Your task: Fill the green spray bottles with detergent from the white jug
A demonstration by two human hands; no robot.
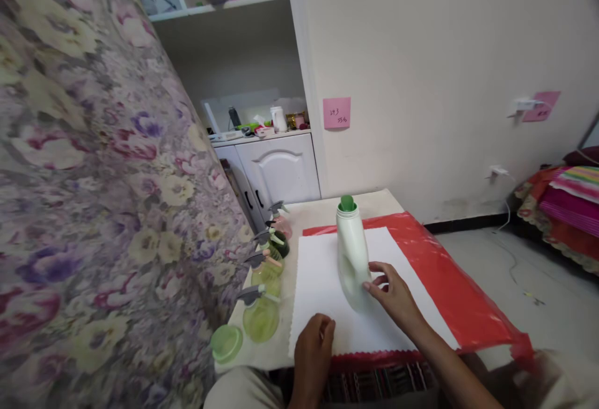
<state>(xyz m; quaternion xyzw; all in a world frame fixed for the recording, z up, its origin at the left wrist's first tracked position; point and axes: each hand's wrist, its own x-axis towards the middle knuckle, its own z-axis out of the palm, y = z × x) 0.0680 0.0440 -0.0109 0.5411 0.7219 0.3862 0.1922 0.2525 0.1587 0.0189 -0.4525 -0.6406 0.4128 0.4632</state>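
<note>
A pale green-white bottle [352, 253] with a green cap stands slightly tilted on a white cloth [322, 284] that lies over a red plastic sheet [444, 278] on a small table. My right hand [393, 293] holds the bottle's lower right side, fingers wrapped against it. My left hand [313, 343] rests on the near edge of the white cloth, fingers curled, holding nothing visible.
Several spray bottles [264, 284] line the table's left edge beside a green lid [226, 341]. A floral curtain [93, 178] hangs at the left. A white cabinet [276, 169] with clutter stands behind, a pink note [336, 113] is on the wall, and bedding [571, 203] lies at the right.
</note>
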